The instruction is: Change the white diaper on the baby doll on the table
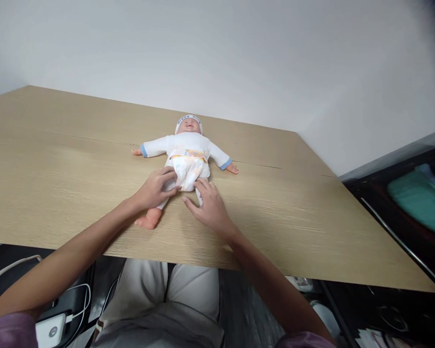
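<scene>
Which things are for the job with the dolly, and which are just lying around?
For the job:
Doll, lying face up
Diaper, on the doll
Left hand and right hand, at the diaper's sides
Table, under the doll

Just lying around:
White device, below the table
Green thing, too blurred to name

One counter (293, 217) carries one doll (163, 146), which lies between the back and front edges. On the doll are one cap (188, 117), one white shirt (186, 140) and one diaper (187, 170). The shirt has two blue cuffs, one cuff (143, 150) toward the counter's left edge, one toward its right. One bare foot (148, 220) shows. Two hands, one left hand (155, 188) and one right hand (212, 205), reach over the front edge. Beyond the right edge is one blurred green bundle (420, 193).
</scene>
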A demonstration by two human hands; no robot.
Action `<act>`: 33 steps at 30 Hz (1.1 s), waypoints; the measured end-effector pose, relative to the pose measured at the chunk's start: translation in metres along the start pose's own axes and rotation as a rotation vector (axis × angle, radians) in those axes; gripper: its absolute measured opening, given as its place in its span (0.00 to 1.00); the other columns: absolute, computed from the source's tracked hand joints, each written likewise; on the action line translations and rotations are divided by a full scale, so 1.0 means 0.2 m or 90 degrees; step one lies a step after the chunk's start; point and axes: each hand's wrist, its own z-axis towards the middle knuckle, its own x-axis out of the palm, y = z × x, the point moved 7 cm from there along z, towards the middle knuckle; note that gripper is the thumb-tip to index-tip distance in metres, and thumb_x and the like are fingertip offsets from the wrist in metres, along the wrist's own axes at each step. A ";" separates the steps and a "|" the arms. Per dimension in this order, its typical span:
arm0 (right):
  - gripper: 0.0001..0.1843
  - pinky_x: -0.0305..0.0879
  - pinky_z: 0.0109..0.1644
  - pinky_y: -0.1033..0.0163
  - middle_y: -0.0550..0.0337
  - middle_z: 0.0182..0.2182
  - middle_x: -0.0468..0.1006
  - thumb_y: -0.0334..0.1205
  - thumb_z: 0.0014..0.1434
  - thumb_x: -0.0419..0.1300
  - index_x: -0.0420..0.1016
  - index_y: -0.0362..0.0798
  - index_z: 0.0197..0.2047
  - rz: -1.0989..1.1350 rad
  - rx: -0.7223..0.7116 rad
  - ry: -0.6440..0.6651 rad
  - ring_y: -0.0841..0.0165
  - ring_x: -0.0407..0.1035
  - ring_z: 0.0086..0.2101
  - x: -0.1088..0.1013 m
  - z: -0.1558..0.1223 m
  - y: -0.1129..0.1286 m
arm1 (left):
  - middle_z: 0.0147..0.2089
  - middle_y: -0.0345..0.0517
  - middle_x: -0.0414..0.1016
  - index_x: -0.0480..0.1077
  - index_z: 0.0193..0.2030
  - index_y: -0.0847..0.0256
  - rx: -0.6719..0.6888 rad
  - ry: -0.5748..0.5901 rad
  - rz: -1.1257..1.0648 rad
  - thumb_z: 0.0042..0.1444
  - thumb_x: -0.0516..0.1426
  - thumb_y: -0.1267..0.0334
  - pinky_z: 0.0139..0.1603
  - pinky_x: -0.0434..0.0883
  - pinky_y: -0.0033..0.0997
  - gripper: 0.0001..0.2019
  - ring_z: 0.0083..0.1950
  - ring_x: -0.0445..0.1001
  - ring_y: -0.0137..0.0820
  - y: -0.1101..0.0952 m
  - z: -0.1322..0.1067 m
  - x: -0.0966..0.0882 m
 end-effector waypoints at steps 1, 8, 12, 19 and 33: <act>0.15 0.73 0.64 0.42 0.45 0.56 0.83 0.48 0.72 0.68 0.78 0.51 0.57 0.000 0.006 0.010 0.46 0.75 0.57 0.01 0.00 0.00 | 0.51 0.51 0.80 0.72 0.43 0.56 -0.006 0.008 0.001 0.73 0.61 0.50 0.61 0.73 0.45 0.12 0.55 0.77 0.46 0.00 0.00 0.00; 0.19 0.75 0.53 0.48 0.48 0.49 0.85 0.54 0.67 0.70 0.74 0.52 0.53 0.064 0.125 -0.024 0.51 0.78 0.48 0.02 0.02 -0.08 | 0.38 0.39 0.71 0.69 0.43 0.55 -0.097 -0.012 -0.069 0.67 0.66 0.47 0.44 0.65 0.38 0.16 0.40 0.69 0.37 0.08 0.00 0.00; 0.20 0.75 0.51 0.50 0.52 0.49 0.89 0.55 0.68 0.69 0.72 0.53 0.54 0.156 0.199 -0.114 0.55 0.81 0.45 -0.03 0.02 -0.12 | 0.41 0.37 0.71 0.66 0.48 0.55 -0.190 -0.099 -0.184 0.59 0.73 0.47 0.41 0.64 0.35 0.24 0.38 0.67 0.33 0.18 -0.02 0.00; 0.14 0.75 0.55 0.49 0.56 0.45 0.92 0.53 0.68 0.73 0.79 0.55 0.47 0.133 0.225 -0.131 0.54 0.83 0.46 -0.10 0.02 -0.12 | 0.50 0.46 0.78 0.67 0.51 0.55 -0.268 -0.161 -0.217 0.51 0.78 0.45 0.50 0.72 0.39 0.32 0.50 0.78 0.40 0.22 -0.05 -0.01; 0.20 0.70 0.52 0.52 0.58 0.37 0.87 0.59 0.69 0.68 0.78 0.54 0.33 0.139 0.199 -0.063 0.56 0.76 0.41 -0.04 0.08 -0.13 | 0.53 0.54 0.89 0.87 0.51 0.60 -0.358 -0.016 -0.440 0.51 0.78 0.37 0.53 0.78 0.44 0.31 0.52 0.85 0.47 0.20 -0.03 0.02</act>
